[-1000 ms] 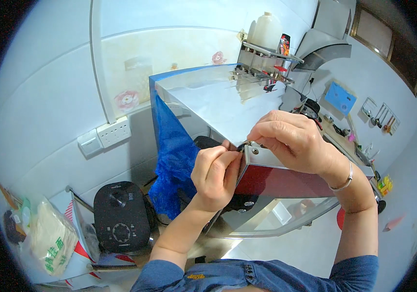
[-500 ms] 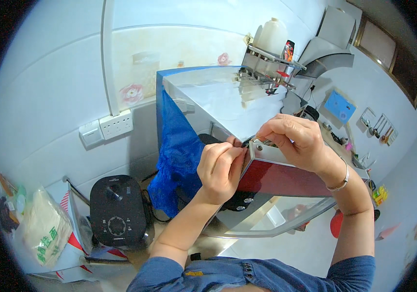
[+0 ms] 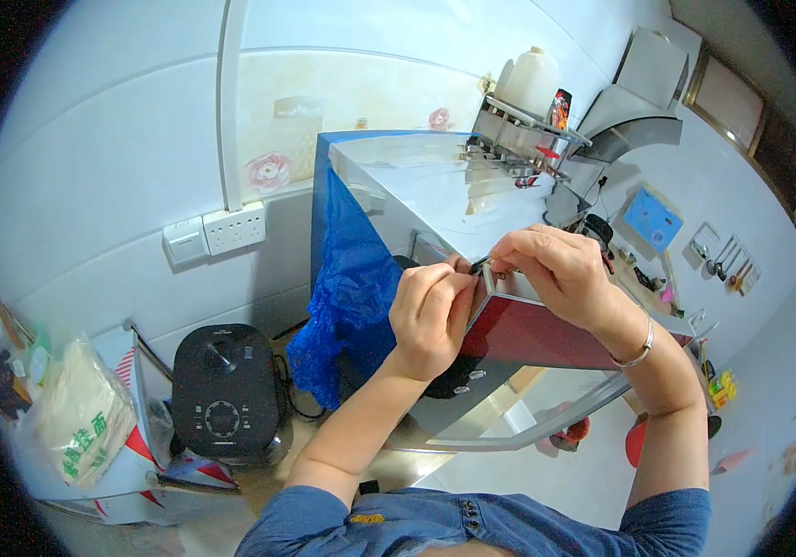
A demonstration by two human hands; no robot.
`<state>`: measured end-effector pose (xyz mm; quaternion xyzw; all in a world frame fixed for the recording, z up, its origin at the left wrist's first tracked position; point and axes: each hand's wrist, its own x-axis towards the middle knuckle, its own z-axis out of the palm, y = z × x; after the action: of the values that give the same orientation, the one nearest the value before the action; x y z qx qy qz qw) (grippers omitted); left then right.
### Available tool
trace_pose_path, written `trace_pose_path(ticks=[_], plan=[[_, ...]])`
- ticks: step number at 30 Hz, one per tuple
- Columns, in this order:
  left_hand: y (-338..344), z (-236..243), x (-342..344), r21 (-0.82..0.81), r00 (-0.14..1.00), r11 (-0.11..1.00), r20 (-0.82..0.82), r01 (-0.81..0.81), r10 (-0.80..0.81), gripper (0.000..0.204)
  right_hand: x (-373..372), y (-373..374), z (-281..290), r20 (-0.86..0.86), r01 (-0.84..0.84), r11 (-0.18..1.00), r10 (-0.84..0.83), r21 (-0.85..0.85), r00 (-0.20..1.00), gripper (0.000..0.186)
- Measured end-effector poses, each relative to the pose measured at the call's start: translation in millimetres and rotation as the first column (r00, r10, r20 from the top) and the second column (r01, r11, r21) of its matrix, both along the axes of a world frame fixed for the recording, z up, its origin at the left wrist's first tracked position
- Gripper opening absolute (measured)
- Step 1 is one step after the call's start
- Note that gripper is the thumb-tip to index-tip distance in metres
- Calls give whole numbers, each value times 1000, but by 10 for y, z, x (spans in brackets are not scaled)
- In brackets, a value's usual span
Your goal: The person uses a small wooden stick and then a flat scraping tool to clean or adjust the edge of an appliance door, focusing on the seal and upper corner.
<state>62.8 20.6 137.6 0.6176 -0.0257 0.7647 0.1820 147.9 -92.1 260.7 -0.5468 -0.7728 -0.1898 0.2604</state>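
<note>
My left hand [image 3: 430,316] and my right hand [image 3: 556,274] meet at the top front corner of a box-shaped appliance with a dark red front panel [image 3: 556,330]. Its flat top [image 3: 407,181] is shiny and reflects the room. The left hand's thumb and fingers are pinched together at the corner, beside a small dark piece [image 3: 479,265]. Just right of it, my right thumb and index finger pinch at the panel's upper edge. What either hand holds is too small or hidden to tell. Blue plastic film [image 3: 351,278] hangs crumpled from the appliance's left side.
A black rice cooker-like appliance [image 3: 226,395] stands at the left, near a clear bag of pale noodles [image 3: 87,418]. Wall sockets [image 3: 235,229] are above. A rack with a white jug [image 3: 528,82] stands behind. Utensils [image 3: 727,265] hang at the right.
The view has shifted slightly, so the background sits further right. Both hands stay pinched at the corner; the right fingers have come lower over it, covering the round screw-like spot seen before.
</note>
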Motion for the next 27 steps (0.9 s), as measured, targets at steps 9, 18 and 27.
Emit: trace_pose_path(ticks=[9,18,27], plan=[[-21,0,25,-1,999,999,-9,-51,51,19,-18,7,-12,-265,86,989,-114,-118,958,6],[-16,-42,46,-15,998,998,19,-65,66,24,-25,53,16,-589,100,967,-224,-236,777,12],[-17,-62,49,-24,998,998,23,-60,61,20,9,117,-15,-674,87,970,-220,-225,706,16]])
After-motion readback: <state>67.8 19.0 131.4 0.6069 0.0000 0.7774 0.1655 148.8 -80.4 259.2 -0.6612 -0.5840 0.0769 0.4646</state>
